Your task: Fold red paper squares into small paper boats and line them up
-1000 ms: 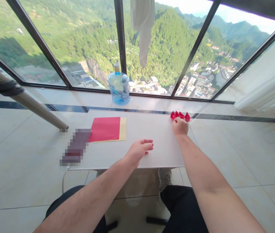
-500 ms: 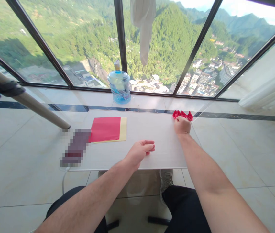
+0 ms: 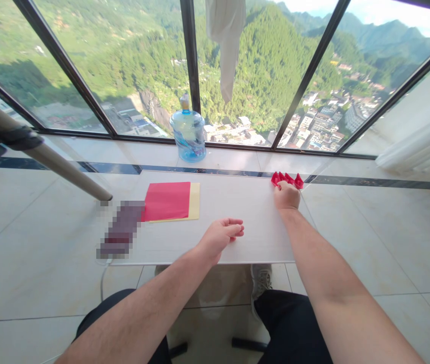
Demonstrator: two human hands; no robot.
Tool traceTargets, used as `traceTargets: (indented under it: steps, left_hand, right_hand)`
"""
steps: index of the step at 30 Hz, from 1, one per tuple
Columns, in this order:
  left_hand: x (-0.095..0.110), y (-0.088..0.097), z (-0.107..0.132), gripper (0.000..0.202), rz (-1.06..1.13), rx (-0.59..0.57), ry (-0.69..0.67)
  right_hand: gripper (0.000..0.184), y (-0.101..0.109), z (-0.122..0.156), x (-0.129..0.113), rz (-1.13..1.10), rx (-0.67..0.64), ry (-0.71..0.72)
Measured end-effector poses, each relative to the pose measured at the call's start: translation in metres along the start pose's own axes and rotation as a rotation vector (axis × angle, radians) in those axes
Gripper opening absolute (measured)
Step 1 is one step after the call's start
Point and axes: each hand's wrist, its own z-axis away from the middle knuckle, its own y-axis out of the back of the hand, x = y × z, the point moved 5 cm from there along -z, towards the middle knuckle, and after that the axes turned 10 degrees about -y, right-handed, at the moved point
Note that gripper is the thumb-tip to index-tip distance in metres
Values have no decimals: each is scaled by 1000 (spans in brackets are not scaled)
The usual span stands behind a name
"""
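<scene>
At the far right corner of the low white table (image 3: 238, 202), several red folded-paper pieces (image 3: 288, 178) with pointed tips stand in a row. My right hand (image 3: 288, 196) is closed at the near side of that row, its fingers on one of the pieces; the back of the hand hides part of it. My left hand (image 3: 222, 236) hovers near the table's front edge, palm facing inward. Its fingers are stretched forward, a little bent, and hold nothing. Left of it lie red paper sheets (image 3: 167, 199) on top of a yellow sheet (image 3: 194, 202).
A blurred-out dark phone-like object (image 3: 124, 230) with a white cable (image 3: 103, 283) lies at the table's left end. Close to it a beige pole (image 3: 74, 167) slants down to the floor. Behind the table, a blue water jug (image 3: 189, 136) stands by the window.
The whole view has shifted slightly to the left. Both hands stay nearly where they were, the right one still at the red folded-paper pieces.
</scene>
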Motion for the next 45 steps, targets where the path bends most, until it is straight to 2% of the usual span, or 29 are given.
traceTargets:
  steps: [14,19,21,22,26,29,31,34,35,38,40,45]
  left_hand:
    - [0,-1,1,29,-51,-35,17]
    - [1,-1,-2,27,-111,-30,-13]
    - [5,2,-6,28,-208,-36,-67]
    - [9,6,-8,28,-299,-26,-99]
    - [33,27,-8,22,-864,10,-343]
    - [45,42,4,31,-1269,35,-470]
    - [48,52,12,36,-1411,22,-465]
    - [54,73,19,37,-1523,25,-375]
    - [57,81,20,36,-1556,46,-344]
    - [67,103,19,36,-1600,124,-293]
    - [68,113,15,36,-1616,113,-260]
    - [62,121,8,34,-1610,64,-179]
  right_hand:
    - [22,3,3,1,-24,-4,-11]
    - [20,9,23,-7,-78,2,-5]
    - [19,9,44,-21,-130,-13,-1]
    - [21,7,56,-33,-172,-66,33]
    - [35,-6,110,-94,-383,-370,169]
    - [19,-12,137,-136,-543,-532,194]
    - [16,-12,148,-160,-602,-592,250]
    - [17,-11,156,-191,-585,-637,364]
    - [17,-11,157,-198,-593,-665,362]
    - [17,-20,158,-212,-678,-776,179]
    - [16,-28,158,-217,-713,-806,37]
    - [12,-35,162,-227,-770,-801,-219]
